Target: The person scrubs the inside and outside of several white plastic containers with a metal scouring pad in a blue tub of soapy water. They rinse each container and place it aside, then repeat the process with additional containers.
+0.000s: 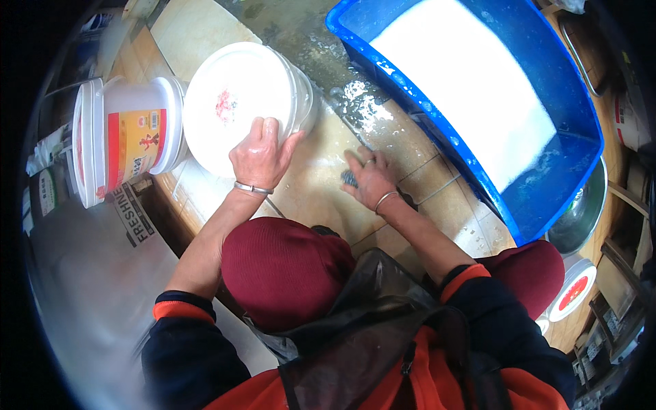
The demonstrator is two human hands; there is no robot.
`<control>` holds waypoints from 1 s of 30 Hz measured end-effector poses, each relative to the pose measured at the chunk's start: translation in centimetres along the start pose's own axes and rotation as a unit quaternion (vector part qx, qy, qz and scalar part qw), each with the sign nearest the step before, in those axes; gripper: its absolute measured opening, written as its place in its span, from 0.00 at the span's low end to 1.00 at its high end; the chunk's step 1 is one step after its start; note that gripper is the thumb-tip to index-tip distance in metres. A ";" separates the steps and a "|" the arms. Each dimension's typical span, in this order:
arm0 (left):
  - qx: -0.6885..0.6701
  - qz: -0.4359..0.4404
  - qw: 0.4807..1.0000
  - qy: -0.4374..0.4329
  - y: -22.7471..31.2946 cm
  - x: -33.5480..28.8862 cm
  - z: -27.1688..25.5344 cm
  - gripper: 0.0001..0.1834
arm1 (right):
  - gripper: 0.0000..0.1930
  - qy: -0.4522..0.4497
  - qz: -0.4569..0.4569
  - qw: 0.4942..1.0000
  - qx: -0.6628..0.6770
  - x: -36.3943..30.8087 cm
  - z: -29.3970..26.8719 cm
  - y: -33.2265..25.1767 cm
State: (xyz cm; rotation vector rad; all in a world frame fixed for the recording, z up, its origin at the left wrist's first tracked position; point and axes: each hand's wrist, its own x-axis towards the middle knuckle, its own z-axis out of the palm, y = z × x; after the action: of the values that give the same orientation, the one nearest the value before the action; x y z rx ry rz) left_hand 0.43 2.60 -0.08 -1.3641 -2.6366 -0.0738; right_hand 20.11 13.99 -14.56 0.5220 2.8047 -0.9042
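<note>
Left hand [258, 156] grips rim of white bucket [239, 102], tipped on side at 11 o'clock on wet tiled floor [321, 191]. Right hand [369, 179] presses dark scrub pad [349, 179] on floor, fingers closed over it. Blue tub [547, 82] at 2 o'clock. Second white bucket [130, 140] at 9 o'clock.

We see open wet tile floor [321, 184] between our two hands, running toward twelve o'clock. At two o'clock the big blue tub [574, 130] walls off that side. At eleven o'clock the white bucket [236, 102] blocks us, and at ten o'clock a second bucket on its side [126, 140] closes the gap. Our red knees [283, 270] crowd six o'clock.
</note>
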 end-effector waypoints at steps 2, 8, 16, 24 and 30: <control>-0.005 0.003 1.000 0.013 -0.1 0.0 0.1 0.26 | 0.30 -0.092 0.010 0.995 -0.038 -0.3 0.7 0.2; 0.007 -0.003 1.000 0.018 -0.2 -0.1 0.1 0.27 | 0.18 0.042 0.089 0.973 0.207 1.8 0.8 1.6; -0.071 0.006 0.997 -0.001 -0.5 0.0 -0.8 0.26 | 0.20 0.161 0.082 0.903 0.390 5.6 -5.9 -3.1; 0.036 0.090 0.994 0.051 -3.0 -0.5 3.6 0.20 | 0.25 0.216 -0.077 0.929 0.291 2.3 -15.6 -2.8; 0.014 0.068 0.997 -0.039 -9.1 2.3 9.2 0.31 | 0.22 0.427 -0.063 0.879 0.204 -2.3 -29.0 3.4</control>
State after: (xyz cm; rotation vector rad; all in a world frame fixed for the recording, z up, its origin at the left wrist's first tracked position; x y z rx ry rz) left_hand -9.45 0.34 -8.37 -1.5637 -2.5878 0.0352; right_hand 22.52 33.05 7.57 1.0169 3.4276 -1.6505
